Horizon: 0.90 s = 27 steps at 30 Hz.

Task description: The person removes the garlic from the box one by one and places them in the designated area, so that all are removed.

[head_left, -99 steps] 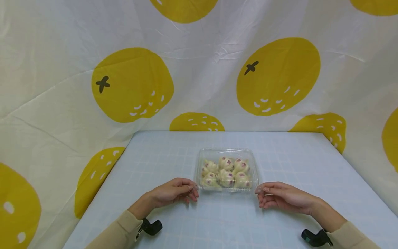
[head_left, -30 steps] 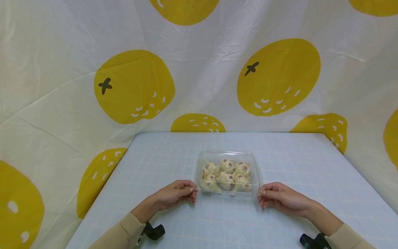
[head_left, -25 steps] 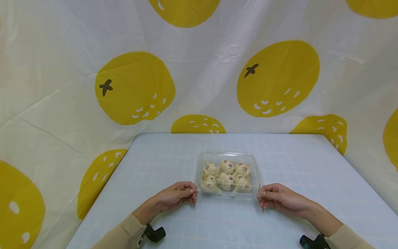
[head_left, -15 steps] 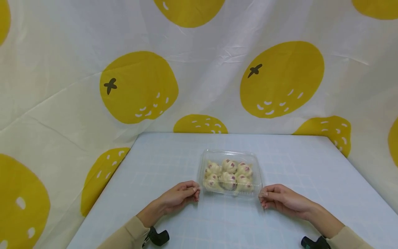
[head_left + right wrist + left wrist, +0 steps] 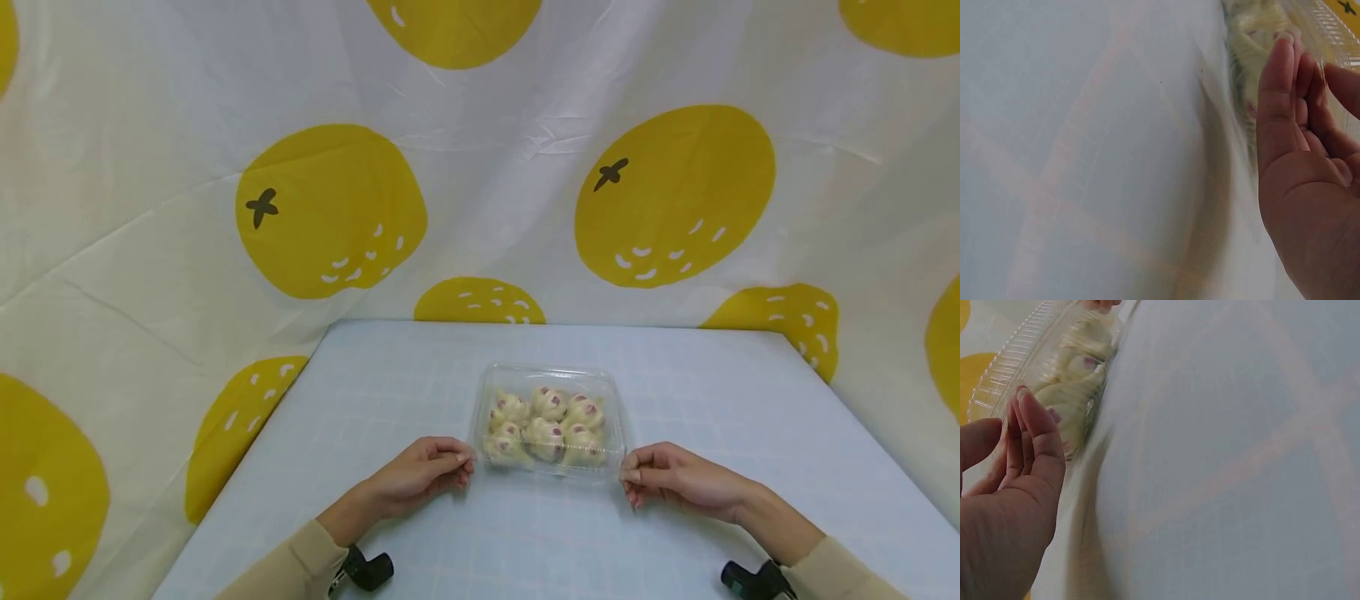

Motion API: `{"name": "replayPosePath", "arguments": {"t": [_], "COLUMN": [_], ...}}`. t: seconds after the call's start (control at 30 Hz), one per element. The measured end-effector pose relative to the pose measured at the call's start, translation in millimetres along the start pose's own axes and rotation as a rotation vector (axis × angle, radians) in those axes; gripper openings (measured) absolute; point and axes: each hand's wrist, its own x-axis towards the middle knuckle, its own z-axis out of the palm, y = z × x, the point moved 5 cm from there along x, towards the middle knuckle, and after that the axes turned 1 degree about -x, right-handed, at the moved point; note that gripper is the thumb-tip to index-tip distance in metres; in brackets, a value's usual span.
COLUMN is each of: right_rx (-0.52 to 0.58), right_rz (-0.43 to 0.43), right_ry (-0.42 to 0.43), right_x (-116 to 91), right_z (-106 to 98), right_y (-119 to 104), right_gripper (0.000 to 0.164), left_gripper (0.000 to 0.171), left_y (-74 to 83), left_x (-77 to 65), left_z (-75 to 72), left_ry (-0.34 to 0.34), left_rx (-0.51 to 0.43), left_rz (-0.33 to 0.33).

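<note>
A clear plastic clamshell container (image 5: pixel 551 375) stands on the table with its lid down. Inside, two rows of pale cream buns (image 5: pixel 550 403) with purple patches show through the plastic. At the container's near left corner my left hand (image 5: pixel 420 477) pinches the rim between thumb and fingers. My right hand (image 5: pixel 686 482) pinches the near right corner in the same way. In the left wrist view the ribbed rim (image 5: pixel 1004 369) runs past the fingertips, and the contact is partly hidden. The right wrist view shows fingers (image 5: pixel 1277 94) beside the container's side wall.
A pale blue checked cloth covers the table (image 5: pixel 405 367). Behind it and at the sides hangs a white curtain (image 5: pixel 495 150) printed with yellow fruit. Black cameras (image 5: pixel 367 571) sit on both wrists, below beige sleeves (image 5: pixel 288 562).
Compared with the oldest frame, the fingers of both hands are drawn closer together at the corners. The container sits slightly lower in the view. Over the last second little has moved besides the head view.
</note>
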Motion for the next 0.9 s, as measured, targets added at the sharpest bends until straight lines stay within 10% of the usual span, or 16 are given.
{"name": "replayPosePath", "arguments": {"t": [0.9], "right_rx": [0.059], "right_rz": [0.018], "right_ry": [-0.014], "right_x": [1.3], "right_z": [-0.8], "right_y": [-2.3], "right_gripper": [0.03], "left_gripper": [0.024], "left_y": [7.0], "left_x": [-0.4], "left_z": [5.1], "left_ry": [-0.049], "left_rx": [-0.105], "left_rz": [-0.072]}}
